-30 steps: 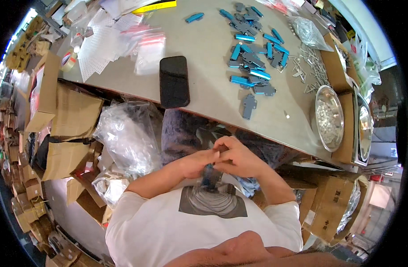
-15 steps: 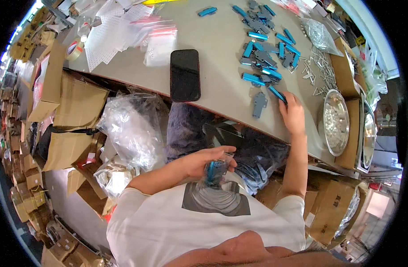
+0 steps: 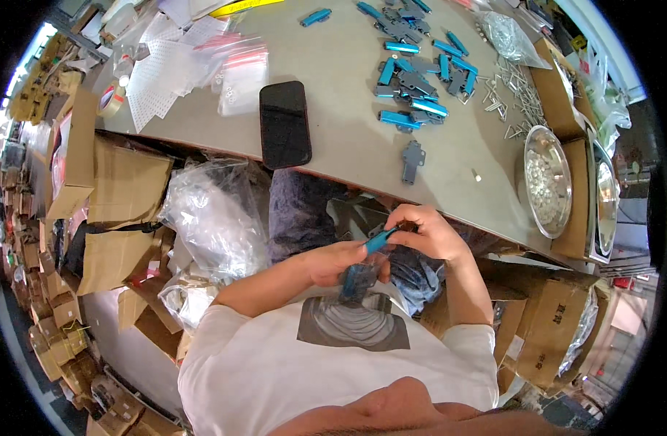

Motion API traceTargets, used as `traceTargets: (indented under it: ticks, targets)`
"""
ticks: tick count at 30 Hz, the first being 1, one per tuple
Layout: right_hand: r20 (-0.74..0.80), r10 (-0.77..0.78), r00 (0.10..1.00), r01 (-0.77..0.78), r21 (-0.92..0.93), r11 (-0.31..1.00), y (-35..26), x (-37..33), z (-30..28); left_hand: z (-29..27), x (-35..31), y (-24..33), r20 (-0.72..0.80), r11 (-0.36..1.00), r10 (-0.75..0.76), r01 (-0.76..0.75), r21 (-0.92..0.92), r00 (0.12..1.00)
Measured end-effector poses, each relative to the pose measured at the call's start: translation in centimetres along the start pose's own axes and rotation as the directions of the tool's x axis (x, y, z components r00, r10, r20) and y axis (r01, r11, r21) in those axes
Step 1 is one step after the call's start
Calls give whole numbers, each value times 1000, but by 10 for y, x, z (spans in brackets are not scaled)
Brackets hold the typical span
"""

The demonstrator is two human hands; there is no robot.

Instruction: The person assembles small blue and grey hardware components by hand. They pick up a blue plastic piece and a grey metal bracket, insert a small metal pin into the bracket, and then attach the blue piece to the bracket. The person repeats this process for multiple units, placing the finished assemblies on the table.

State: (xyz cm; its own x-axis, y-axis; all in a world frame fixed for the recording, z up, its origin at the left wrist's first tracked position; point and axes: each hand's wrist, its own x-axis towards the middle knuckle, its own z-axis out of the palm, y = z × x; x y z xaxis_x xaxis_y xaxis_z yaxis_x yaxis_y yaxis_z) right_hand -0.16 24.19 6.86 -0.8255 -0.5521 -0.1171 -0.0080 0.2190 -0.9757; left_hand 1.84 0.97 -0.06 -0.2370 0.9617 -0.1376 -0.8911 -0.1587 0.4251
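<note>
Above my lap, my right hand (image 3: 429,231) pinches one end of a narrow blue-and-grey plastic fitting (image 3: 378,242). Its other end meets the thumb of my left hand (image 3: 332,263). My left hand is closed round a small clear plastic bag (image 3: 356,285), which has blue and grey pieces inside; the bag's opening is hard to make out. On the table ahead lies a loose pile of similar fittings (image 3: 424,86), blue strips and flat grey bodies mixed. One grey fitting (image 3: 412,161) sits apart, nearer the table edge.
A black phone (image 3: 285,125) lies left on the table (image 3: 348,138), with zip bags (image 3: 244,76) and perforated sheets (image 3: 162,80) beyond. To the right are metal pins (image 3: 513,94), a small white peg (image 3: 476,176) and a steel bowl (image 3: 548,182) of white pieces. Cardboard boxes (image 3: 126,182) flank me.
My right hand has left the table and come back to my left hand, bringing the blue-and-grey fitting it had picked up near the pile. The view has shifted slightly.
</note>
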Motion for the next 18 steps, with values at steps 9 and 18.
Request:
traceTargets:
  ticks: [9, 18]
  targets:
    - [31, 108, 994, -112, 191, 975, 3, 6, 6, 7, -4, -3, -44, 999, -36, 35, -29, 998]
    - [90, 105, 990, -103, -27, 994, 9, 11, 13, -11, -5, -15, -26, 987, -37, 32, -159, 999]
